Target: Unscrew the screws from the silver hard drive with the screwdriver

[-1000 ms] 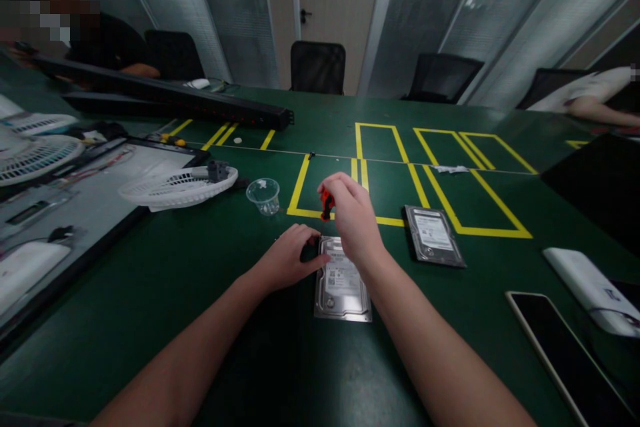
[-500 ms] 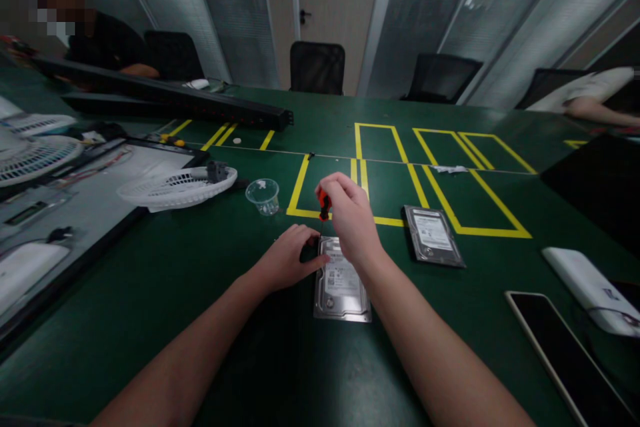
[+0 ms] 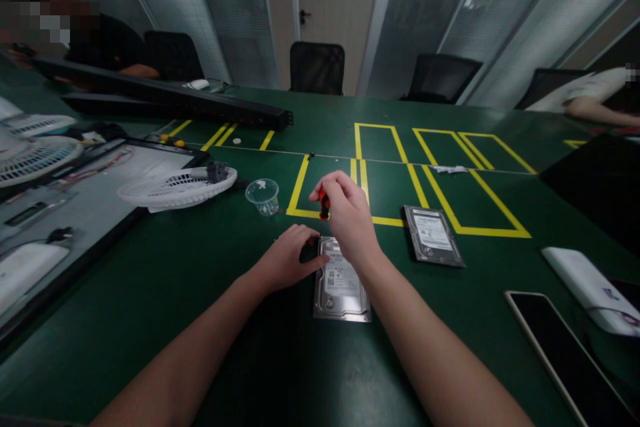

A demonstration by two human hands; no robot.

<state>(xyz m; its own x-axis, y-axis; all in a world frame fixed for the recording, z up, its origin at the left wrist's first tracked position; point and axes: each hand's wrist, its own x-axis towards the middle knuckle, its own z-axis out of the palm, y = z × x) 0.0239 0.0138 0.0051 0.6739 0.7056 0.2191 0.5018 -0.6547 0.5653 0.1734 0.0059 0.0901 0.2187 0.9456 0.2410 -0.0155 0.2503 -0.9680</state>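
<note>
A silver hard drive [image 3: 343, 297] with a white label lies flat on the green table in front of me. My left hand [image 3: 290, 253] grips its upper left corner, thumb on the top face and fingers along the side. In my right hand [image 3: 345, 210] is a screwdriver [image 3: 325, 205] with a red and black handle, held upright. Its thin shaft points down at the drive's upper left corner; the tip is hidden by my left fingers. A second hard drive [image 3: 433, 235] rests to the right, touched by neither hand.
Left of the drive stands a clear plastic cup [image 3: 263, 197] with small bits inside. White fan grilles [image 3: 177, 188] and a large panel [image 3: 125, 177] lie left. A phone [image 3: 565, 360] and white power bank [image 3: 593, 287] lie right. Two people sit across the table.
My right fingers have shifted slightly leftward around the screwdriver handle, which has turned a little. My left hand and both hard drives have stayed in place.
</note>
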